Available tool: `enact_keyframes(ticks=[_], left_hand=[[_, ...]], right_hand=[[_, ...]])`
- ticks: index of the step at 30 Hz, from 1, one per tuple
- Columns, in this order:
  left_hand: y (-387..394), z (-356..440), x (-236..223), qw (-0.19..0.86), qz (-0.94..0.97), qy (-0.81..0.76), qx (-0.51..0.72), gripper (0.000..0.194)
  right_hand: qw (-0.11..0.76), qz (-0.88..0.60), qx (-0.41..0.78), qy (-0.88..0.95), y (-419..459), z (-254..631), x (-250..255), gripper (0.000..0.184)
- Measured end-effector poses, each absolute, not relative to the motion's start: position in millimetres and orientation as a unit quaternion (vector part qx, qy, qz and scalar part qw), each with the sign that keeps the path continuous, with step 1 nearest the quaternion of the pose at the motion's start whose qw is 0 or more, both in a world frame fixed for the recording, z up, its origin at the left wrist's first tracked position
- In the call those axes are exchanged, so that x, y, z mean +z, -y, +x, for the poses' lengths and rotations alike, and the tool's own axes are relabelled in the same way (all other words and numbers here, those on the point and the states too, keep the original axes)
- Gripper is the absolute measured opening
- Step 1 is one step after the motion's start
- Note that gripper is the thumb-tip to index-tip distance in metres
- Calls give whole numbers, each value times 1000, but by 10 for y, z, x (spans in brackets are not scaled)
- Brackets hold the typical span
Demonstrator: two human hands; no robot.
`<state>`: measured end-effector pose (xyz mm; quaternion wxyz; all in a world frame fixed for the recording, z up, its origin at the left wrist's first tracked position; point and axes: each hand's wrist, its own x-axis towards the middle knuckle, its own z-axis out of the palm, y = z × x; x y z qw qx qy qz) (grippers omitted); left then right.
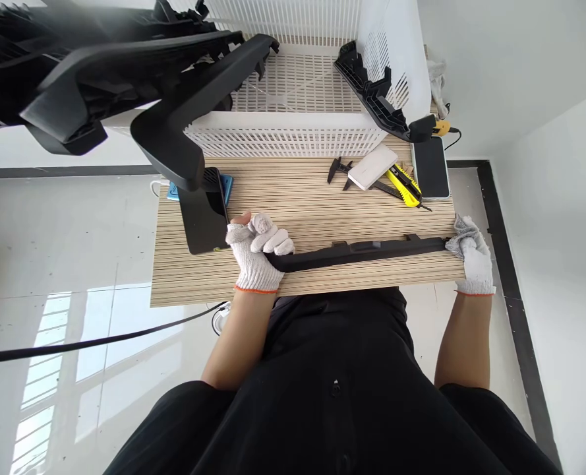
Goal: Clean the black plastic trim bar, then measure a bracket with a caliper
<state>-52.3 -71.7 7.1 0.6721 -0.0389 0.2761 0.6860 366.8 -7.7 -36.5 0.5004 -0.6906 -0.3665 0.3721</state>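
A long black plastic strip (362, 253) lies across the near part of a striped wooden table (302, 198). My left hand (256, 254), in a white knit glove, is closed round the strip's left end. My right hand (470, 254), also gloved, grips the strip's right end at the table's right edge. The strip runs nearly level between the two hands, resting on the tabletop.
Behind it lie a dark phone (202, 212) on the left, a white box (372, 166), a caliper (339, 171), a yellow utility knife (404, 185) and another phone (430, 167). A white slatted crate (293, 99) holds a black part (372, 92). Large black plastic parts (124, 79) loom top left.
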Motion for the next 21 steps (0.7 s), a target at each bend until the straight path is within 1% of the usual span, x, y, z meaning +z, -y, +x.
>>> enact_keyframes(ticks=[2, 3, 6, 8, 9, 12, 16, 20, 21], left_hand=[[722, -532, 56, 673, -33, -279, 684, 62], [723, -536, 52, 674, -31, -281, 683, 61], [721, -543, 52, 672, -38, -280, 685, 60], [718, -543, 57, 676, -41, -274, 683, 60], [717, -543, 58, 679, -38, -271, 681, 60], [718, -543, 53, 680, -29, -270, 681, 58], [724, -543, 43, 672, -26, -272, 688, 56], [725, -545, 53, 674, -24, -276, 685, 60], [725, -546, 57, 674, -24, -278, 685, 61]], right_hand=[[506, -708, 354, 343, 46, 3689, -369, 19], [507, -715, 345, 336, 40, 3702, -367, 18], [489, -714, 366, 342, 50, 3723, -342, 20], [478, -702, 379, 367, 65, 3716, -316, 26], [479, -699, 373, 378, 70, 3709, -301, 26], [492, -702, 332, 393, 70, 3690, -258, 19], [466, -700, 366, 398, 66, 3680, -208, 26], [493, -688, 350, 401, 78, 3657, -176, 17], [496, -685, 354, 400, 82, 3655, -175, 19]])
